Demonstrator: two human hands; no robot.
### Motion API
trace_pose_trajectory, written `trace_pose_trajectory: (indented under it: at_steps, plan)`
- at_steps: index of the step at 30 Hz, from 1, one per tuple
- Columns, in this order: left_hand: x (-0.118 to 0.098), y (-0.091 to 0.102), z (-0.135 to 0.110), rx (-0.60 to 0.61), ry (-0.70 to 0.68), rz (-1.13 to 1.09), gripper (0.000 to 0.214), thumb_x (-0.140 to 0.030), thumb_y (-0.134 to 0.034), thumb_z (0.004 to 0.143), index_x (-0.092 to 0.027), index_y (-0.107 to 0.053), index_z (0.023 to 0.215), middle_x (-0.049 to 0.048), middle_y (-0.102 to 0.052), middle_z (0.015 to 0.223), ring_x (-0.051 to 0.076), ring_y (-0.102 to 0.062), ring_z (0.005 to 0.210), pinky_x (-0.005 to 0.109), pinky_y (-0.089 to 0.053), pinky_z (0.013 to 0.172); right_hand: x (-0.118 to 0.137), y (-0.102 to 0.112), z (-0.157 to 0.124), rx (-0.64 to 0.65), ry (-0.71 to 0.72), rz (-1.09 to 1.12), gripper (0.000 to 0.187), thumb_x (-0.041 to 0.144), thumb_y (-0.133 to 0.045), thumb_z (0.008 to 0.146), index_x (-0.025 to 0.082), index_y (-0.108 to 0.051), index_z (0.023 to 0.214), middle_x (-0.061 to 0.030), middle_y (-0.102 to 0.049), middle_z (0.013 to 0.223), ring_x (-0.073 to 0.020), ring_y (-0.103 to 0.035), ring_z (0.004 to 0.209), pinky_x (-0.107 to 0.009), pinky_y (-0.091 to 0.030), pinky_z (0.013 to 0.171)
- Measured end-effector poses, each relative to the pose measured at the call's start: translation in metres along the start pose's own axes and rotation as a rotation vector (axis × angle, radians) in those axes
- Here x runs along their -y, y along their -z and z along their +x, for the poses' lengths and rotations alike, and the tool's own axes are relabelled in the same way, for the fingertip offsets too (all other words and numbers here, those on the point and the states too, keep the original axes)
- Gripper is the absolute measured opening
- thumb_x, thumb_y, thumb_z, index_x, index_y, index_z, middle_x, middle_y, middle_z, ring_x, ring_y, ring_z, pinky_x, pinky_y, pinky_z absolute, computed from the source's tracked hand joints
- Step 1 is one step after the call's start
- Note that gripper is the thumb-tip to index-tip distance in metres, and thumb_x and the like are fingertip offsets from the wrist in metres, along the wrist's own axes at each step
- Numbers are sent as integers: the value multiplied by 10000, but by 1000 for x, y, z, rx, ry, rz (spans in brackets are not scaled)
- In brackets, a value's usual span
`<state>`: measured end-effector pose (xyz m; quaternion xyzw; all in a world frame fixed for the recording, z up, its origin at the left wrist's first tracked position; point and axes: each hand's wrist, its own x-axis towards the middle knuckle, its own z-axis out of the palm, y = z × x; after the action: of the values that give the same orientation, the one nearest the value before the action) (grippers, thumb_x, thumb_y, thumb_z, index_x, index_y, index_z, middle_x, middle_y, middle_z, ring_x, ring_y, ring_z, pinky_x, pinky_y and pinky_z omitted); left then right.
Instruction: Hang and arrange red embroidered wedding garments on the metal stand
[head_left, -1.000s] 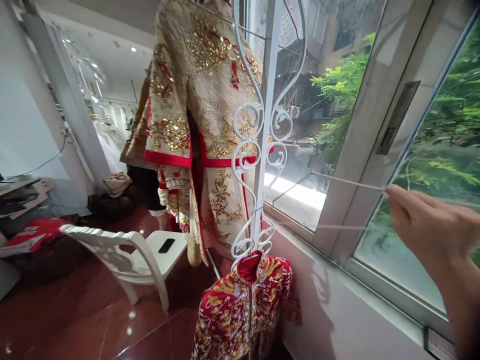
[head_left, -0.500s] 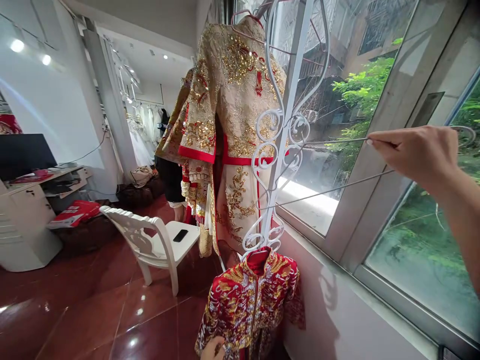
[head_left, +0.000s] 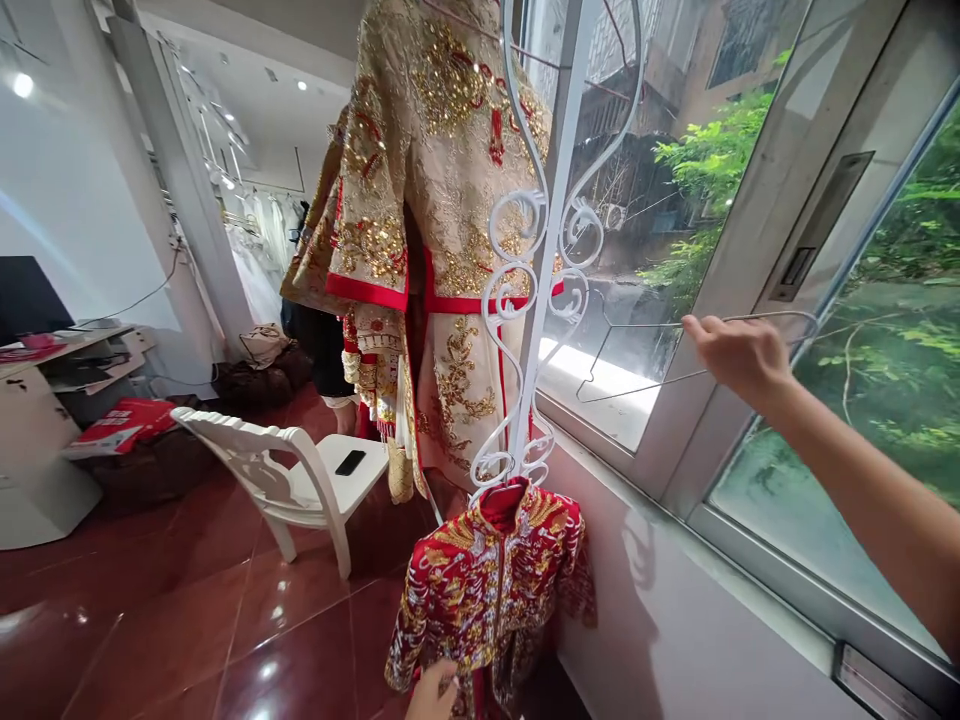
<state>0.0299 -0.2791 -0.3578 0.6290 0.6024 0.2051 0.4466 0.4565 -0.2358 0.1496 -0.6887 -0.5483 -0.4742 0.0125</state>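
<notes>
My right hand (head_left: 739, 352) is closed around a thin wire hanger (head_left: 649, 325) and holds it out in front of the window. The hanger's far end is to the right of the white metal stand. At the bottom edge my left hand (head_left: 432, 692) is closed at the lower hem of a red jacket (head_left: 491, 575) with gold and silver embroidery. Part of this hand is cut off by the frame. The jacket stands upright below the stand's scrollwork, its collar at the top.
A white scrolled metal stand (head_left: 551, 250) rises in front of a beige-and-gold embroidered robe (head_left: 457, 215). A white chair (head_left: 330, 470) with a black phone (head_left: 350, 462) on it stands to the left. The window frame (head_left: 739, 215) and sill border the right side.
My right hand has moved left and down in view, and the hanger's end now shows apart from the stand. The view has shifted slightly. My left hand stays at the jacket hem.
</notes>
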Motion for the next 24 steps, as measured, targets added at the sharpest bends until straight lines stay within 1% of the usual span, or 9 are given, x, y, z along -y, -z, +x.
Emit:
trace_pose_trajectory:
  at_steps: [5,9,12,14,17,18,20,21,24]
  plan:
    - [-67,21,16,-99,-230,42,238,-157,-463,764,-142,-662,893,82,-690,998,183,-630,972,296,-460,916,42,-47,-20,137,-41,163,368,121,-262,933,117,-581,1117,-149,-630,840,-115,-516,659,-295,-137,565]
    - [-120,29,50,-111,-327,107,217,-129,-459,795,-121,-647,904,83,-693,936,160,-645,885,276,-488,834,72,-78,-38,201,-160,215,378,149,-293,915,148,-518,1218,-116,-646,862,-134,-529,631,-267,-182,540]
    - [-150,24,73,-167,-358,170,227,-167,-446,835,-134,-625,971,80,-678,937,155,-635,839,270,-494,780,90,-91,-48,115,-316,351,499,133,-336,857,166,-392,1352,-153,-604,1115,-171,-559,712,-262,-280,547]
    - [-165,18,80,-238,-379,246,236,-186,-411,862,-136,-613,974,98,-654,953,182,-616,862,308,-490,780,106,-95,-62,-26,-381,431,567,137,-346,836,140,-315,1403,-204,-445,1330,-230,-556,902,-298,-363,617]
    - [-178,7,83,-307,-448,394,260,-135,-381,863,-144,-595,1009,121,-609,1046,232,-545,1033,401,-430,910,155,-102,-106,-91,-427,627,488,161,-359,837,112,-446,1315,-212,-413,1345,-286,-468,1103,-393,-391,808]
    - [-179,3,84,-300,-487,445,278,-108,-390,852,-154,-588,1042,115,-595,1092,233,-511,1095,413,-393,964,179,-106,-126,-18,-423,735,422,160,-363,837,114,-533,1220,-201,-491,1261,-277,-479,1085,-409,-381,849]
    - [-179,-5,89,-254,-556,541,334,-54,-410,825,-160,-580,1091,104,-583,1147,215,-472,1159,401,-328,1037,235,-113,-169,412,-319,1010,318,149,-371,841,134,-622,1036,-160,-583,1116,-237,-517,1026,-375,-391,861]
    - [-179,-9,93,-229,-573,587,351,-26,-405,814,-142,-586,1091,113,-589,1143,208,-476,1159,391,-306,1055,265,-117,-189,540,-288,1061,254,152,-409,833,138,-649,914,-139,-628,980,-217,-558,928,-346,-420,806]
    - [-176,-16,108,-168,-565,708,332,33,-369,788,-54,-639,961,169,-643,994,221,-551,1045,399,-310,1039,343,-130,-233,758,-244,1165,130,195,-546,817,132,-632,742,-54,-631,741,-142,-585,708,-276,-463,678]
